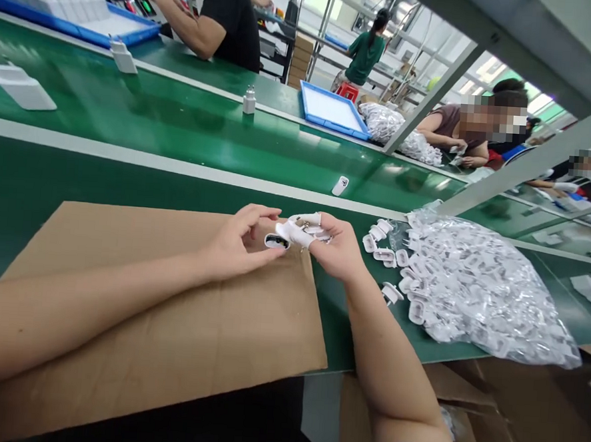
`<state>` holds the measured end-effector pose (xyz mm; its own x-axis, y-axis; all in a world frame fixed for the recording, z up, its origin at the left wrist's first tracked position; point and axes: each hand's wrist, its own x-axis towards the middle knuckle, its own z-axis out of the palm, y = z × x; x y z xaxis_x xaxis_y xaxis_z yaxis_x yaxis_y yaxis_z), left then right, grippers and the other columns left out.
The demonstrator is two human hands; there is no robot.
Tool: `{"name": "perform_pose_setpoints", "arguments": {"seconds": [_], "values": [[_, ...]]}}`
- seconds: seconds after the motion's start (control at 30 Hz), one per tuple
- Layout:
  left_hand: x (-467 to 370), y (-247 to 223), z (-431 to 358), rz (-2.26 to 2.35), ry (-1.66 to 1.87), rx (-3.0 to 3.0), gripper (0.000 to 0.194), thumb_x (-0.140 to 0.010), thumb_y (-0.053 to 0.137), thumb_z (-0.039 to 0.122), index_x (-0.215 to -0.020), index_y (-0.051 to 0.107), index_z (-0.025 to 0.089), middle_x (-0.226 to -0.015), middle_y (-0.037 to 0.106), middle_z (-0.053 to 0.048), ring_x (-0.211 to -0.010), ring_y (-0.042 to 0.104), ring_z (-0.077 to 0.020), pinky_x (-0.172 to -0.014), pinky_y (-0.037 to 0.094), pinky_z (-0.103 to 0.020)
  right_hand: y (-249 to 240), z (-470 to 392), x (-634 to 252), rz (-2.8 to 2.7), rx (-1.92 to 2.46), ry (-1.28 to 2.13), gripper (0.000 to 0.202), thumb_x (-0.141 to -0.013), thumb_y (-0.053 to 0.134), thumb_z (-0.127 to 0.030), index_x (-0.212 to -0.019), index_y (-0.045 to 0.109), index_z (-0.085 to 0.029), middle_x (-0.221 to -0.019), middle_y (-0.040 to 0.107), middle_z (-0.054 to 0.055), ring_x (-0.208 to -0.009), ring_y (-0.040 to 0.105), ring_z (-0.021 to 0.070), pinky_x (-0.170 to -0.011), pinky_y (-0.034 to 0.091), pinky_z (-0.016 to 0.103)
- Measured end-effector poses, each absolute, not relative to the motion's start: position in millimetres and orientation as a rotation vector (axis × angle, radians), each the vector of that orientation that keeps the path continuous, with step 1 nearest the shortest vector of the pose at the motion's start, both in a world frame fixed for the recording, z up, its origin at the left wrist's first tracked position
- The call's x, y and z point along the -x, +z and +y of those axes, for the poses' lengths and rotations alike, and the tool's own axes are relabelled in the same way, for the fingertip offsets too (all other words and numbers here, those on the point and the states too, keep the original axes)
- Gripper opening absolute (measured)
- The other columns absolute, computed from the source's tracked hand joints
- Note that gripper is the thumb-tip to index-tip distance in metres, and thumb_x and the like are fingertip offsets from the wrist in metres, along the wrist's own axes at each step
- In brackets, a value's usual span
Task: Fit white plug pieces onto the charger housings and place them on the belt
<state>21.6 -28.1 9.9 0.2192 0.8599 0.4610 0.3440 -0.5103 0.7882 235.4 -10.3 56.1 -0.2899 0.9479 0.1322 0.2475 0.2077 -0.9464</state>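
Observation:
My left hand (241, 241) is closed on a white charger housing (270, 240), its thumb under the open end, where dark parts show inside. My right hand (341, 247), with white finger cots on its thumb and forefinger, meets the housing from the right. Small white plug caps (321, 233) with metal pins are tucked in its curled fingers; how many, I cannot tell. Both hands are above the right edge of a brown cardboard sheet (169, 320). Just right of them, several loose white plug caps (385, 256) lie on the green table.
A clear plastic bag (491, 293) full of white plug caps lies at right. Beyond a pale rail, chargers (249, 101) and a white housing (340, 186) rest on the green conveyor (180, 134). Blue trays (335, 110) stand along its far side, where other people work. A metal post slants at right.

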Motion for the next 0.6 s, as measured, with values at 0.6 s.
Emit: {"name": "perform_pose_setpoints", "arguments": {"seconds": [0.6], "values": [[-15.0, 15.3, -22.0, 1.03, 1.493, -2.319, 0.057, -0.079, 0.081, 0.033, -0.131, 0.059, 0.026, -0.134, 0.061, -0.012, -0.111, 0.065, -0.0259, -0.091, 0.059, -0.041, 62.7, -23.7, -223.7, -1.519, 1.228, 0.95, 0.031, -0.075, 0.081, -0.043, -0.097, 0.074, -0.021, -0.089, 0.075, 0.004, -0.068, 0.065, 0.0162, -0.055, 0.05, 0.027]]}}
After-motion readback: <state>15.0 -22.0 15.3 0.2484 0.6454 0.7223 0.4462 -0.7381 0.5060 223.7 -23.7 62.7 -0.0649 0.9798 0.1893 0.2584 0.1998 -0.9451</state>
